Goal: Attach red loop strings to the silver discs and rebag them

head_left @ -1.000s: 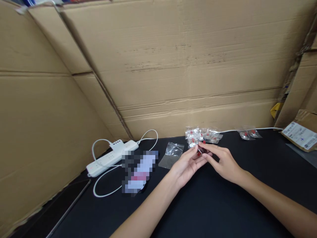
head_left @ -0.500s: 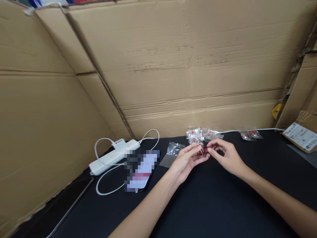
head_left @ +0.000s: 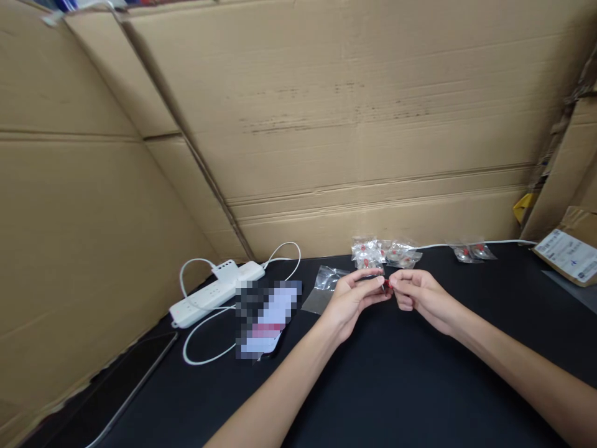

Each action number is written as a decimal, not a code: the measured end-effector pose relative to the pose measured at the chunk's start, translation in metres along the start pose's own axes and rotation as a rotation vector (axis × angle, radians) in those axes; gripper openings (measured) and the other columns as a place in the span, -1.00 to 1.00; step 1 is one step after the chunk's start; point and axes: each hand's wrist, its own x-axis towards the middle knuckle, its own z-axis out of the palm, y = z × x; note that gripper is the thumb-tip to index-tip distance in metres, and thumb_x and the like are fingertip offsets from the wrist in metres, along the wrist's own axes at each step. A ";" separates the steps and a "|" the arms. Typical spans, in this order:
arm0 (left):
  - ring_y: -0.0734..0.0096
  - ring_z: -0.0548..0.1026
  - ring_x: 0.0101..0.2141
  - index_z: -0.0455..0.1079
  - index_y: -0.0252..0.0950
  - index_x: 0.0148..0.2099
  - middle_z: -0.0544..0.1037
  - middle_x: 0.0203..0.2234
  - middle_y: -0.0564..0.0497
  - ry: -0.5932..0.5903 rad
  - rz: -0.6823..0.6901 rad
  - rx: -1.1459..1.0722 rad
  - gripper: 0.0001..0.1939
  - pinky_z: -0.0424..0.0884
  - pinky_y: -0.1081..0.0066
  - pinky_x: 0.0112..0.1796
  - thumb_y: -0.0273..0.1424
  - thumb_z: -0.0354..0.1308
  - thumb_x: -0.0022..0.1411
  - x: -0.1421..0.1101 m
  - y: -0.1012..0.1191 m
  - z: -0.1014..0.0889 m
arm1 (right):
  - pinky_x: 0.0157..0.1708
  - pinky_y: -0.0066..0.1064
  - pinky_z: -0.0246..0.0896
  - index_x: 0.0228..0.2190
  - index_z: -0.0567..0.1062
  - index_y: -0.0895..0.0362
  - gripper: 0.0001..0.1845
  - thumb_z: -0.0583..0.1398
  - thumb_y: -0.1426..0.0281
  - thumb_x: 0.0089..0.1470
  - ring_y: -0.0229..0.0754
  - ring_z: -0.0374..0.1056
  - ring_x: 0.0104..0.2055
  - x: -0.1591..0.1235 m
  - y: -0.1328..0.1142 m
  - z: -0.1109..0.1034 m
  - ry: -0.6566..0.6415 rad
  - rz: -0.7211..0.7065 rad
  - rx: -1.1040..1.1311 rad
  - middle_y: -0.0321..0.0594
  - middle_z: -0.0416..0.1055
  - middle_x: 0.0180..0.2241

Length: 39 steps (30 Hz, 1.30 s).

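Left hand [head_left: 351, 303] and right hand [head_left: 423, 295] pinch (each grip clamped) a small red piece [head_left: 387, 284].

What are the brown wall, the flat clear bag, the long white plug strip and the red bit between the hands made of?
Brown wall: matt cardboard; creases show.
Clear bag: thin, shiny plastic film; glare on it.
Plug strip: probably smooth, hard plastic, evenly white.
Red bit: too small to tell.
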 end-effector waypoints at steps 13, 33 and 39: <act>0.28 0.59 -0.36 0.47 -0.39 -0.14 0.60 -0.43 -0.09 0.110 0.072 0.105 -0.59 0.48 0.23 -0.14 -0.39 0.43 -0.06 0.000 -0.001 0.001 | -0.53 -0.50 0.01 -0.33 0.35 0.11 -0.64 0.38 0.27 -0.10 -0.38 0.06 -0.55 -0.002 0.010 0.010 -0.005 -0.136 -0.388 -0.46 0.16 -0.56; 0.26 0.55 -0.23 0.47 -0.38 -0.09 0.57 -0.27 -0.12 0.019 0.082 0.001 -0.64 0.47 0.18 -0.07 -0.52 0.37 0.02 -0.001 0.001 0.002 | -0.61 -0.46 0.12 -0.44 0.34 0.16 -0.60 0.34 0.13 -0.05 -0.38 0.15 -0.64 0.002 0.005 0.002 0.093 -0.060 -0.055 -0.40 0.27 -0.63; 0.36 0.54 -0.31 0.48 -0.37 -0.14 0.54 -0.29 -0.07 0.036 0.073 0.010 -0.66 0.47 0.28 -0.16 -0.49 0.39 -0.01 -0.001 -0.002 0.003 | -0.60 -0.46 0.11 -0.44 0.34 0.15 -0.61 0.34 0.14 -0.05 -0.38 0.16 -0.64 0.001 0.007 0.005 0.070 -0.050 -0.085 -0.40 0.28 -0.63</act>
